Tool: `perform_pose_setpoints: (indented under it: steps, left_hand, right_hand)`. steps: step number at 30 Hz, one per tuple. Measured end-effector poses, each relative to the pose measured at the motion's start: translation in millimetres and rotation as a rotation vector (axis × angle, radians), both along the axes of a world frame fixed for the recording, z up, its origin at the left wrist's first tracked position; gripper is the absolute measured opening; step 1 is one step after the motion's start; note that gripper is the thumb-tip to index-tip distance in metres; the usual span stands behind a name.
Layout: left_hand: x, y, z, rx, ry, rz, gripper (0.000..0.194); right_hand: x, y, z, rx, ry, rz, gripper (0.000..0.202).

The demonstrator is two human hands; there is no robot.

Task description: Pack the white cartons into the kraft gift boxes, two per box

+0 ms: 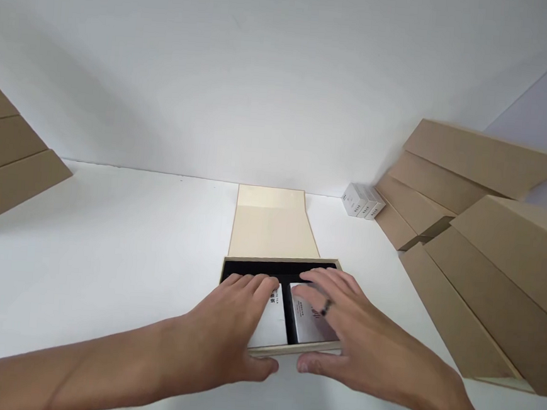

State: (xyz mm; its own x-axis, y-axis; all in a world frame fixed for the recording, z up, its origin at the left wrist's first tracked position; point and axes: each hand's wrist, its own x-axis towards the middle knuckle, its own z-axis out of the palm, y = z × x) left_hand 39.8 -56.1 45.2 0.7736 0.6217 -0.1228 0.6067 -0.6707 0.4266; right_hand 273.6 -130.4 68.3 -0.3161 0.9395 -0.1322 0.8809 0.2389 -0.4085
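A shallow cream box (279,258) with a black insert (268,269) is set toward the front edge of the white table (109,249), its lid (274,230) laid open toward the back edge, its two compartments filled by a printed white left carton (271,326) and a glossy, pale right carton (313,328).

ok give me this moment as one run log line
left hand: over white carton | right hand: over silvery carton | cartons: inside box | lid: open, laid back
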Motion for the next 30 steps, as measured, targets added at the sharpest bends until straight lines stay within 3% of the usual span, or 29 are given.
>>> perform_pose_setpoints:
  steps: [5,11,17,21,24,27,30]
  left_hand:
    - [2.0,0.2,9.5,-0.040,0.073,-0.008,0.062]
    - [4.5,3.1,18.8,-0.031,0.180,-0.062,0.074]
    - [4.5,7.1,18.4,-0.055,0.203,-0.060,0.082]
    - [-2.4,4.5,17.8,-0.090,0.142,-0.040,0.070]
    - [-11.7,7.0,25.6,-0.202,-0.003,-0.014,0.077]
    - [-15.6,37.2,33.1,-0.169,-0.236,0.129,0.073]
    - [-9.7,100.9,23.5,0.140,-0.301,0.449,0.051]
  right_hand:
    - [-11.4,34.5,6.5,-0.200,-0.220,0.166,0.057]
    - [-14.1,41.9,6.7,-0.180,-0.280,0.257,0.051]
    - [-21.0,45.3,12.4,-0.201,-0.307,0.262,0.046]
    - [-22.7,45.2,12.8,-0.216,-0.308,0.269,0.044]
    - [-21.6,43.8,10.3,-0.191,-0.282,0.270,0.041]
    - [-19.1,40.7,5.0,-0.168,-0.215,0.231,0.038]
    - [-17.1,35.0,-1.7,-0.179,-0.139,0.170,0.034]
